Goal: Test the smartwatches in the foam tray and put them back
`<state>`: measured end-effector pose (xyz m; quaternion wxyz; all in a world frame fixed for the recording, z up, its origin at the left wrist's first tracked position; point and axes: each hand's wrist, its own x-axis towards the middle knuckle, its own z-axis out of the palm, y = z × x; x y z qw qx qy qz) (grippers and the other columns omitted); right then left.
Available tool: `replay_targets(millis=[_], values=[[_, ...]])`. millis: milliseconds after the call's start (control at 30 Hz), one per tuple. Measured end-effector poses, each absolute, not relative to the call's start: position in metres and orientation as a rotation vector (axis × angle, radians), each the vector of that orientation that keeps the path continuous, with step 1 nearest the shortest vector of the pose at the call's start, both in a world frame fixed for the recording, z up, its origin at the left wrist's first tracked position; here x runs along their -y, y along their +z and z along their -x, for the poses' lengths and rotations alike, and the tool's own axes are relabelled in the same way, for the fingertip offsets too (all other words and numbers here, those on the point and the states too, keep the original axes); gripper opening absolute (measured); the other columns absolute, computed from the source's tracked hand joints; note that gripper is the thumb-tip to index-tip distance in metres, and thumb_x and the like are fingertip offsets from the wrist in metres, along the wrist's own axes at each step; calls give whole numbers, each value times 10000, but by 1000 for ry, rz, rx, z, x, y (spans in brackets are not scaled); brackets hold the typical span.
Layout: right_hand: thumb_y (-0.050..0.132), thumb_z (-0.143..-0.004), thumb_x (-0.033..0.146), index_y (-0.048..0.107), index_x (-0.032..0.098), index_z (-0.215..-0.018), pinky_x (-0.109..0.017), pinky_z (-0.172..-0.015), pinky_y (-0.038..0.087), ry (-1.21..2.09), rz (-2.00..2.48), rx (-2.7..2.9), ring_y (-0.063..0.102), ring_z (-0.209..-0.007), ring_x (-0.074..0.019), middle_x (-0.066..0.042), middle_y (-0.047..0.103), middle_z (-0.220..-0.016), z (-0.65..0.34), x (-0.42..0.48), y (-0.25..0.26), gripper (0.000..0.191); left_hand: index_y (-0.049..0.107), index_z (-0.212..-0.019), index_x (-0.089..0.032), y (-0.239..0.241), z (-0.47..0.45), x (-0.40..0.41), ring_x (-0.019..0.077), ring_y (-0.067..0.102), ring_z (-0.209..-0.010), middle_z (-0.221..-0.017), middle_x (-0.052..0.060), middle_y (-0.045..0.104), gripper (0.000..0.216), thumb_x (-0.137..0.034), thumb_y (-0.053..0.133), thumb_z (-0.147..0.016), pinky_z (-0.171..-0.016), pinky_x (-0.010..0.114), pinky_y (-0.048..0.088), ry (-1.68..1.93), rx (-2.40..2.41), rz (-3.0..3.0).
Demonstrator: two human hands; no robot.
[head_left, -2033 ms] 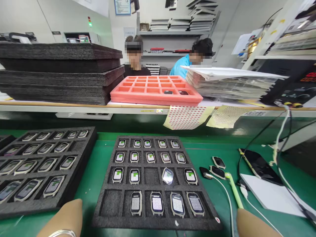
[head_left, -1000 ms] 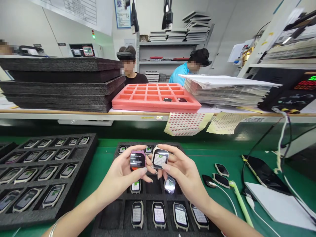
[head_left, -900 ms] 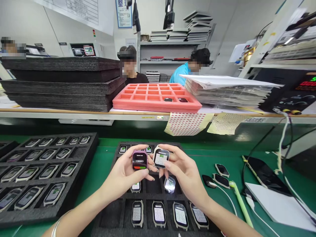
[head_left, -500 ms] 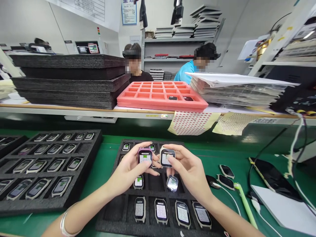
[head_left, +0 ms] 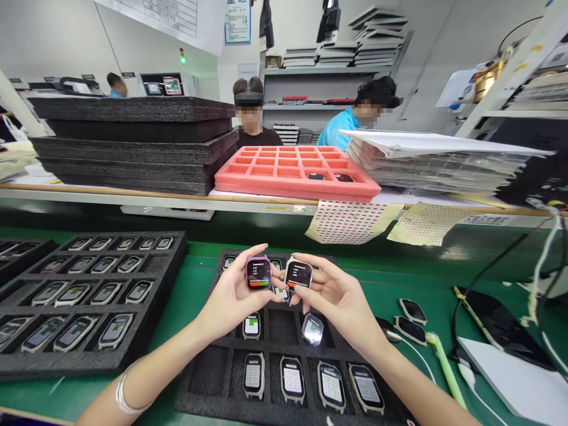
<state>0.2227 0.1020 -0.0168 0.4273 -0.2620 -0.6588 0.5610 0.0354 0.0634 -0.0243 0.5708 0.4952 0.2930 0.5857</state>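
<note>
My left hand (head_left: 237, 290) is closed around a purple smartwatch case (head_left: 258, 274) without a strap. In my right hand (head_left: 339, 296) is a pale, silvery smartwatch case (head_left: 299, 274), its thumb at the lower edge of the screen. Both screens face me, dark with white text and an orange-red bar at the bottom; the purple one also shows green. The two watches are side by side above a black foam tray (head_left: 206, 378), whose pockets hold several lit watches, such as a pale watch (head_left: 291, 378) in the front row. My hands cover part of the tray's back rows.
A second foam tray (head_left: 146, 322) of watches lies left. To the right are loose watches (head_left: 410, 329), a green stick-like tool (head_left: 446, 370), cables and a white flat box (head_left: 510, 378). The shelf carries stacked black foam (head_left: 133, 148) and a red foam tray (head_left: 295, 188). Two co-workers sit beyond.
Both held screens have switched from a white grid with green to dark pages with text and a coloured bar. My left thumb has moved off the purple watch's screen.
</note>
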Motion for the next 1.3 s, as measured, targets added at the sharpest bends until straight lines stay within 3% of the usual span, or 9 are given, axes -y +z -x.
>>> replay_targets(millis=[100,300,433,700,833,1000,1167,1300], values=[[612,-846,157,521,178,-1217,-224,-547,481,1416,611,1637,640,-675,-151,-61,680,-895,-224,-103,-17,383,415,-1313,-198,-24,-36,-63,189,627,-906,-1042,73,598,564,-134,643,-801,-786,329,571,1376,-726,-1169],[535,-913,253,596,162,-1124,-217,-480,466,1348,693,1639,606,-524,-140,-5,634,-618,-223,-102,-17,237,421,-1297,-200,-23,-35,-61,174,623,-873,-990,57,603,542,-116,626,-802,-742,299,574,1386,-726,-1209],[569,-900,259,611,172,-1068,-198,-467,468,1342,732,1618,579,-475,-113,23,603,-593,-221,-100,-16,193,456,-1255,-189,-22,-36,-61,179,626,-863,-962,57,604,456,-142,602,-826,-704,295,581,1386,-697,-1243],[572,-860,149,554,193,-1188,-210,-555,490,1460,594,1678,646,-645,-133,-30,663,-855,-225,-97,-16,331,477,-1202,-149,-25,-38,-66,154,621,-747,-835,41,603,323,-227,527,-893,-555,246,580,1392,-807,-1247],[613,-829,109,512,201,-1236,-246,-659,517,1449,570,1709,662,-739,-150,-54,661,-978,-226,-96,-17,430,466,-1236,-165,-26,-36,-66,155,622,-777,-932,53,607,439,-139,594,-817,-619,264,583,1407,-742,-1220],[609,-871,142,526,227,-1212,-203,-578,501,1378,598,1722,650,-679,-124,-23,666,-883,-225,-97,-19,361,403,-1308,-183,-24,-35,-63,171,619,-851,-1003,64,605,605,-77,642,-763,-724,299,572,1385,-684,-1187],[653,-841,150,471,259,-1281,-307,-819,530,1369,604,1848,653,-905,-178,-49,645,-1078,-229,-95,-19,489,408,-1303,-174,-27,-34,-59,167,625,-825,-964,66,607,530,-128,622,-820,-704,294,570,1361,-732,-1169],[632,-844,143,430,264,-1312,-350,-877,519,1418,625,1957,642,-962,-192,-50,613,-1120,-225,-101,-34,524,380,-1318,-217,-39,-25,-50,176,630,-865,-1020,61,587,628,-97,671,-774,-753,313,556,1309,-758,-1119]])
